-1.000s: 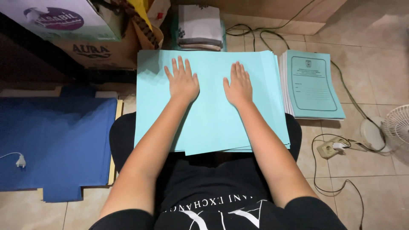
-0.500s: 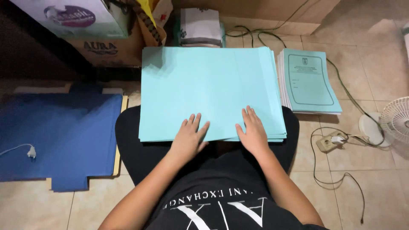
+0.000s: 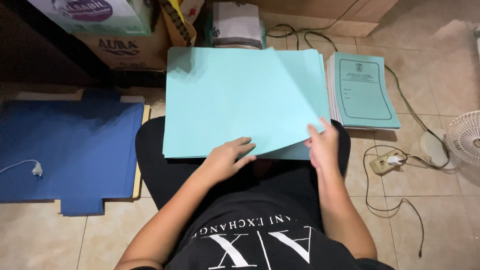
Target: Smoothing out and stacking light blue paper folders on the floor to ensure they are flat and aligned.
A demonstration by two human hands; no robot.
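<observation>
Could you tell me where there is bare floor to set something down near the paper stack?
Free tile lies below the blue cardboard, and between the printed booklets and white fan. Cables and a plug crowd the right.

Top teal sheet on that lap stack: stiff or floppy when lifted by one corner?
Probably floppy: the top teal sheet already curves where the right hand raises its corner. Likely light, one thin sheet. It may slide, lying smooth on the stack under the left hand.

Two paper stacks (image 3: 240,95) (image 3: 362,90), two cardboard boxes (image 3: 125,47) (image 3: 95,12), one fan (image 3: 465,137), one blue sheet (image 3: 70,150).
</observation>
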